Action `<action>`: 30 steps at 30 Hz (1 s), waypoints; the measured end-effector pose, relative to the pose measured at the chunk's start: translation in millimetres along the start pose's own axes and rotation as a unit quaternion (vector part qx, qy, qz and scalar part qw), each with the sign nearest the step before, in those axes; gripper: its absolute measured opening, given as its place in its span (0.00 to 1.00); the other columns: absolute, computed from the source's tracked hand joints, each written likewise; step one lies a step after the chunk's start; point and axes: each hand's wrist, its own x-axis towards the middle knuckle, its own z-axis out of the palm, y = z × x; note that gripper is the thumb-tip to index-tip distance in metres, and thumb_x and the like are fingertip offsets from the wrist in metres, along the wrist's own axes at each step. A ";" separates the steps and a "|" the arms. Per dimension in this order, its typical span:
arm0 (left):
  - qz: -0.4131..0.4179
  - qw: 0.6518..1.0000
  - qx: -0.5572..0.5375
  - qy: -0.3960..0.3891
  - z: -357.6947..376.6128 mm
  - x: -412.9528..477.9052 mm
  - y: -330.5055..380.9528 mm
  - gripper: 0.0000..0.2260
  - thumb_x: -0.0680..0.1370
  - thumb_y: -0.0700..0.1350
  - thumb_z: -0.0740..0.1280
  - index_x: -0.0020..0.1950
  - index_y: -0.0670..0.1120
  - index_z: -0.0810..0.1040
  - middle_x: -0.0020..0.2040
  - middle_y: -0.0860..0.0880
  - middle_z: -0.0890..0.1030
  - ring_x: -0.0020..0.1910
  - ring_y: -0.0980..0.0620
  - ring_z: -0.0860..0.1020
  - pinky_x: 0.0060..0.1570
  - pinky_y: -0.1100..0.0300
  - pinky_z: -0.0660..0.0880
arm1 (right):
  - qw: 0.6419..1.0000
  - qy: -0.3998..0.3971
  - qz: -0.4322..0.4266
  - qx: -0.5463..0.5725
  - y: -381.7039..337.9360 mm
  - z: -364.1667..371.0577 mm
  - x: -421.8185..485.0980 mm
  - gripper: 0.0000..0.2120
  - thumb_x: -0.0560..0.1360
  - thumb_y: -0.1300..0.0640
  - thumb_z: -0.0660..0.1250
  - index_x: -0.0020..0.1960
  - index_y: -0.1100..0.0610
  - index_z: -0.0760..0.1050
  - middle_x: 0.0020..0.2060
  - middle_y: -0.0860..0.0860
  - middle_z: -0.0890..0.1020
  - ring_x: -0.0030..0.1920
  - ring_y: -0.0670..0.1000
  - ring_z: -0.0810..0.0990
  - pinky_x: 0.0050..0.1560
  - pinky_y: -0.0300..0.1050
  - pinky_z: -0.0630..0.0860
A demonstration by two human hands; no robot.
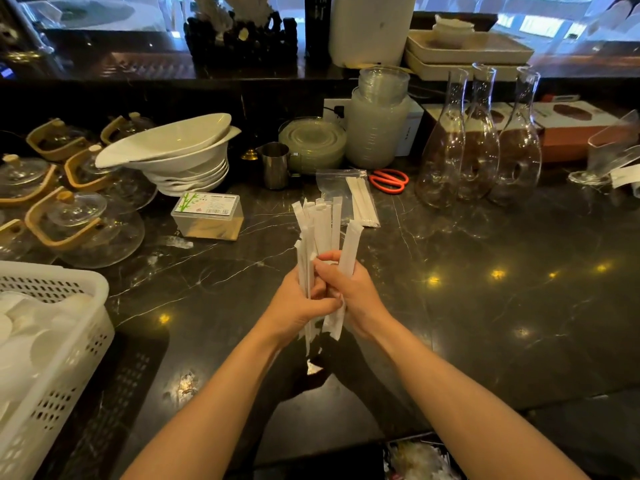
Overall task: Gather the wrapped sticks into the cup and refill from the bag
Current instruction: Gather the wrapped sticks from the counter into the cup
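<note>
- The sticks, in white paper wrappers, stand as an upright bundle above the middle of the dark marble tabletop, fanning out at their tops.
- The left hand is closed around the lower part of the bundle from the left, its fingers curled over the wrappers.
- The right hand grips the same bundle from the right, with the thumb and fingers pressed against the sticks; the two hands touch each other.
- The lower ends of the wrappers stick out below the hands, off the tabletop.
- The bag, clear plastic, lies flat on the tabletop beyond the bundle, with a few more wrapped sticks inside along its right edge.
- The steel cup stands upright just left of the bag, behind it; I cannot tell what is in it.
- Orange-handled scissors lie right of the bag.
- A clear box with a bamboo label sits left of the bundle.
- Behind the box is a stack of white bowls, the top one tilted.
- Glass teapots with wooden handles crowd the left side.
- Three glass carafes stand close together to the right of the scissors.
- A white perforated basket sits at the near left edge.
</note>
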 end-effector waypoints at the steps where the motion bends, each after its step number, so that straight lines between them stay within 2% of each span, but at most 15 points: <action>1: 0.000 1.000 0.019 0.007 0.4 -0.7 0.3 0.24 0.67 0.29 0.67 0.54 0.54 0.73 0.46 0.49 0.80 0.49 0.53 0.81 0.52 0.57 0.79 | 1.000 -0.009 -0.003 -0.007 0.8 1.0 -0.1 0.11 0.67 0.54 0.70 0.46 0.56 0.73 0.28 0.47 0.79 0.32 0.46 0.80 0.45 0.46 0.78; 2: 0.000 0.999 0.027 0.018 0.8 -0.7 0.2 0.24 0.67 0.29 0.67 0.55 0.54 0.73 0.47 0.47 0.80 0.50 0.52 0.81 0.53 0.55 0.78 | 1.000 -0.015 -0.008 -0.024 0.9 2.6 -1.0 0.09 0.68 0.57 0.70 0.46 0.52 0.73 0.30 0.46 0.80 0.32 0.44 0.80 0.44 0.43 0.79; 4: 0.000 0.999 0.034 0.038 0.6 -0.5 -1.1 0.24 0.67 0.32 0.69 0.59 0.49 0.71 0.53 0.44 0.79 0.55 0.49 0.79 0.57 0.50 0.76 | 0.998 -0.017 -0.016 -0.052 0.0 6.9 -3.0 0.12 0.68 0.61 0.70 0.46 0.48 0.71 0.37 0.47 0.79 0.35 0.43 0.81 0.39 0.36 0.79; 6: 0.012 0.998 0.044 0.051 1.0 -0.5 -3.0 0.25 0.68 0.34 0.70 0.62 0.45 0.68 0.55 0.43 0.77 0.57 0.48 0.77 0.57 0.51 0.76 | 0.998 -0.006 -0.031 -0.063 1.4 10.5 -2.8 0.16 0.68 0.65 0.70 0.47 0.47 0.70 0.40 0.47 0.78 0.39 0.43 0.80 0.37 0.33 0.78; 9: 0.023 0.997 0.044 0.059 2.0 1.1 -7.8 0.27 0.68 0.32 0.69 0.58 0.53 0.64 0.53 0.50 0.76 0.53 0.54 0.78 0.48 0.63 0.78 | 0.997 0.008 -0.027 -0.074 2.5 13.3 -1.2 0.17 0.66 0.65 0.71 0.49 0.49 0.72 0.37 0.46 0.76 0.41 0.44 0.78 0.46 0.41 0.79; 10: 0.023 0.997 0.046 0.062 2.4 1.6 -8.7 0.27 0.68 0.32 0.69 0.57 0.56 0.63 0.52 0.52 0.76 0.51 0.57 0.78 0.48 0.64 0.78 | 0.996 0.009 -0.019 -0.083 3.2 14.0 -1.3 0.17 0.65 0.64 0.72 0.51 0.53 0.74 0.39 0.48 0.77 0.44 0.47 0.79 0.50 0.46 0.79; 12: 0.021 0.995 0.070 0.064 1.6 2.1 -12.2 0.27 0.68 0.34 0.70 0.57 0.55 0.62 0.50 0.55 0.75 0.49 0.61 0.78 0.51 0.62 0.78 | 0.995 0.010 -0.009 -0.104 4.1 15.4 -2.2 0.21 0.64 0.62 0.73 0.56 0.60 0.75 0.42 0.52 0.80 0.49 0.52 0.81 0.56 0.52 0.77; 14: 0.015 0.994 0.091 0.052 0.1 1.8 -14.4 0.30 0.67 0.33 0.71 0.61 0.50 0.61 0.51 0.56 0.74 0.50 0.61 0.76 0.52 0.65 0.76 | 0.993 0.013 -0.011 -0.114 5.4 15.1 -2.5 0.17 0.65 0.63 0.73 0.53 0.61 0.76 0.40 0.52 0.80 0.48 0.51 0.81 0.53 0.47 0.78; 17: 0.004 0.994 0.103 0.033 -1.5 1.3 -18.7 0.35 0.66 0.30 0.71 0.65 0.50 0.58 0.53 0.56 0.72 0.53 0.61 0.74 0.45 0.73 0.75 | 0.989 0.019 -0.027 -0.142 6.0 16.7 -2.6 0.09 0.69 0.63 0.69 0.48 0.58 0.75 0.36 0.49 0.78 0.41 0.45 0.79 0.45 0.34 0.76; 19: -0.005 0.994 0.112 0.016 -2.8 3.0 -24.1 0.37 0.65 0.30 0.70 0.66 0.49 0.56 0.56 0.54 0.72 0.57 0.59 0.72 0.47 0.74 0.74 | 0.986 0.027 -0.032 -0.163 5.8 18.3 -2.4 0.04 0.72 0.62 0.66 0.46 0.57 0.73 0.34 0.48 0.76 0.39 0.44 0.77 0.40 0.30 0.75; 20: -0.011 0.993 0.121 0.010 -2.5 3.7 -26.8 0.37 0.65 0.30 0.71 0.67 0.48 0.56 0.57 0.54 0.71 0.58 0.59 0.71 0.49 0.74 0.73 | 0.985 0.033 -0.030 -0.168 5.0 19.9 -2.8 0.03 0.73 0.62 0.65 0.46 0.58 0.73 0.34 0.49 0.75 0.40 0.46 0.77 0.41 0.33 0.75; 22: -0.015 0.989 0.144 0.014 -0.4 5.2 -31.7 0.35 0.66 0.32 0.71 0.67 0.47 0.57 0.58 0.52 0.70 0.59 0.59 0.70 0.52 0.73 0.71 | 0.987 0.042 -0.019 -0.153 5.6 21.9 -2.1 0.06 0.74 0.60 0.62 0.50 0.59 0.73 0.38 0.53 0.76 0.46 0.52 0.78 0.50 0.42 0.75; 25: -0.030 0.987 0.146 0.061 4.1 8.0 -35.3 0.26 0.72 0.35 0.65 0.67 0.43 0.60 0.60 0.46 0.70 0.64 0.50 0.68 0.59 0.61 0.68 | 0.992 0.040 -0.010 -0.120 5.9 24.5 -1.9 0.15 0.76 0.58 0.60 0.61 0.61 0.70 0.51 0.59 0.77 0.57 0.54 0.75 0.59 0.46 0.72; 27: -0.040 0.988 0.134 0.068 7.2 8.8 -35.3 0.24 0.74 0.34 0.61 0.68 0.42 0.59 0.60 0.47 0.69 0.65 0.49 0.67 0.59 0.59 0.68 | 0.994 0.031 -0.010 -0.105 4.4 24.1 -1.9 0.15 0.76 0.59 0.60 0.61 0.61 0.69 0.50 0.56 0.77 0.56 0.52 0.75 0.59 0.45 0.72; 30: -0.042 0.986 0.135 0.085 10.1 7.4 -35.9 0.21 0.76 0.34 0.58 0.68 0.39 0.60 0.62 0.44 0.70 0.65 0.49 0.67 0.58 0.63 0.68 | 0.995 0.005 -0.018 -0.097 -0.1 20.4 -0.9 0.04 0.75 0.61 0.61 0.49 0.56 0.73 0.38 0.50 0.75 0.44 0.44 0.77 0.46 0.34 0.75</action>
